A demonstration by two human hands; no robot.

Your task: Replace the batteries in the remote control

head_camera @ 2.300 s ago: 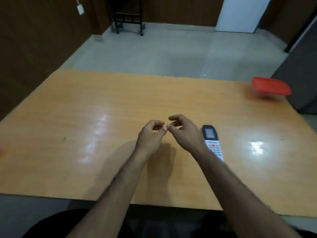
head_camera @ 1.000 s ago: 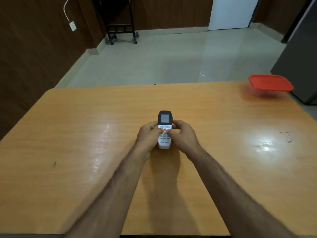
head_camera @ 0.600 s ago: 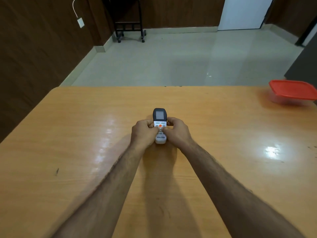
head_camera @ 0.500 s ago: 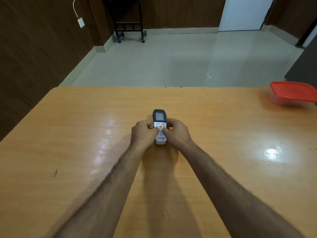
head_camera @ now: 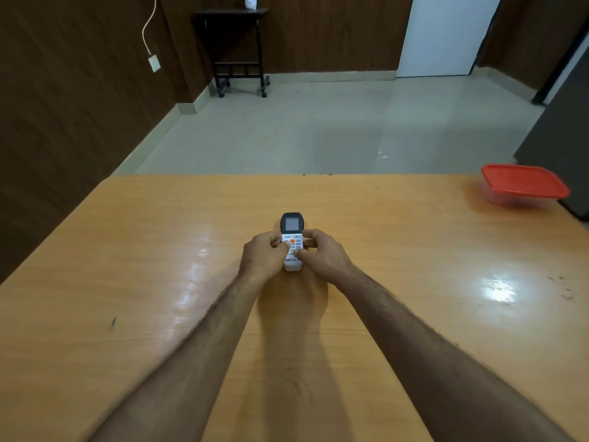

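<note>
A white remote control (head_camera: 292, 229) with a dark top, a small screen and an orange button is face up over the middle of the wooden table (head_camera: 127, 250). My left hand (head_camera: 263, 256) grips its left side and my right hand (head_camera: 322, 255) grips its right side, both thumbs resting on the keypad. The lower part of the remote is partly covered by my fingers. No batteries are visible.
A clear plastic box with a red lid (head_camera: 522, 186) stands at the table's far right corner. Beyond the table lie a pale tiled floor, a dark wheeled stand (head_camera: 239, 49) by the wall and a grey cabinet (head_camera: 561, 138) at the right.
Earlier the remote lay on the table to the right of my hands; both hands now hold it at the centre. Over the last half second the grip barely changed.
</note>
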